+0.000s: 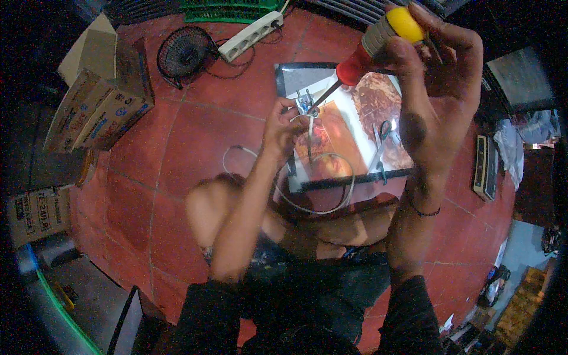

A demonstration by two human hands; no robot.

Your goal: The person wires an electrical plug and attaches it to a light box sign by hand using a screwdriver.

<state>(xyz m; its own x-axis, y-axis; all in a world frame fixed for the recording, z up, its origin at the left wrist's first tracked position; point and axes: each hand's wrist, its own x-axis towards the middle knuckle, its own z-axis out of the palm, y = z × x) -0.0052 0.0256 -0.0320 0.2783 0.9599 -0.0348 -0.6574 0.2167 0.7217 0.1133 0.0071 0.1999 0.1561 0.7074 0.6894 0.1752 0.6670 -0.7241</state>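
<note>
My right hand grips a screwdriver with a red, grey and yellow handle. Its metal shaft points down-left to a small electrical part. My left hand pinches that part, held above the floor. A white cable hangs from the part and loops over my lap. Below both hands lies a glossy printed sheet on the red floor tiles, with a pair of scissors resting on it.
A white power strip and a small black fan lie at the back. Cardboard boxes stand at the left. A dark flat device lies at the right. My crossed legs fill the foreground.
</note>
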